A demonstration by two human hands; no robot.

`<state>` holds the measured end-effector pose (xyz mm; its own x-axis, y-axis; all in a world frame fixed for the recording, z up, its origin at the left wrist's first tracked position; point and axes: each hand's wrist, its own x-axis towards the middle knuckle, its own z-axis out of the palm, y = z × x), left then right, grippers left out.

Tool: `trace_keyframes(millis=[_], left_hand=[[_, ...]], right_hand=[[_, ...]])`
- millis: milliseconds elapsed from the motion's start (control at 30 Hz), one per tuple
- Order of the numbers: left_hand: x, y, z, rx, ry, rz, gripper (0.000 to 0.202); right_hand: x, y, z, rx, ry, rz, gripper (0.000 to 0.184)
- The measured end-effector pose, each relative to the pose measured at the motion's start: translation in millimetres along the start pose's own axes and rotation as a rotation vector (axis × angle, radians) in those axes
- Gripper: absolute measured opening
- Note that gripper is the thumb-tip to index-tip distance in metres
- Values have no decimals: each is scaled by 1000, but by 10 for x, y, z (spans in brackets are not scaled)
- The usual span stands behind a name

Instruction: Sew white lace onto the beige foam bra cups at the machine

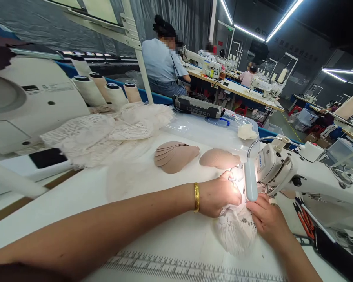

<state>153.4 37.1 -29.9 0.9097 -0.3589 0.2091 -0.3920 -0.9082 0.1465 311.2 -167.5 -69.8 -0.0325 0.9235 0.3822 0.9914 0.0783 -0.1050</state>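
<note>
My left hand [220,194], with a gold bracelet [197,197] at the wrist, is closed on a piece of white lace fabric [237,231] under the bright lamp. On the fabric's right side, my right hand [266,215] pinches its edge close to the needle area. The lace hangs bunched between both hands and drapes toward me on the table. The white sewing machine [314,172] stands right of the hands, its needle hidden behind the lamp head [250,182]. Beyond my left hand lie two fanned stacks of beige cup pads, a left stack [176,156] and a right stack [219,158].
More white lace [114,129] is heaped at the left, near thread cones [90,90] and another machine [32,105]. A clear plastic lid [191,127] carries a dark speaker-like box [198,106]. Red-handled scissors [304,219] lie at the right. A ruler strip [176,266] runs along the front. Co-workers sit beyond.
</note>
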Motion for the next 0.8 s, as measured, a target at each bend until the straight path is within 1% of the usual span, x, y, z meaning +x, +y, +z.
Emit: trace_keyframes(millis=[100,200,300,467,567,667,733,800], left_hand=[[-6,11,26,47,19,5,21],[3,-24,52,52,46,-8,18],[22,-72,60,50,68,-30,21],[52,-145,59,28,82,-45,21],[57,-175,80,9,97,-37,20],[51,-178,105,17,110,-27,15],[40,-169,109,28,101,-35,12],[19,-156,99,34,85,-49,15]], right_hand=[[-11,15,5,-6,11,22,31],[-33,39,17,-23,23,65,34],[-46,64,16,-69,72,84,36],[1,95,-17,-143,215,66,28],[46,107,-35,-101,240,48,25],[56,116,-27,-89,244,29,23],[40,123,-7,-105,260,23,22],[17,126,10,-113,286,19,22]])
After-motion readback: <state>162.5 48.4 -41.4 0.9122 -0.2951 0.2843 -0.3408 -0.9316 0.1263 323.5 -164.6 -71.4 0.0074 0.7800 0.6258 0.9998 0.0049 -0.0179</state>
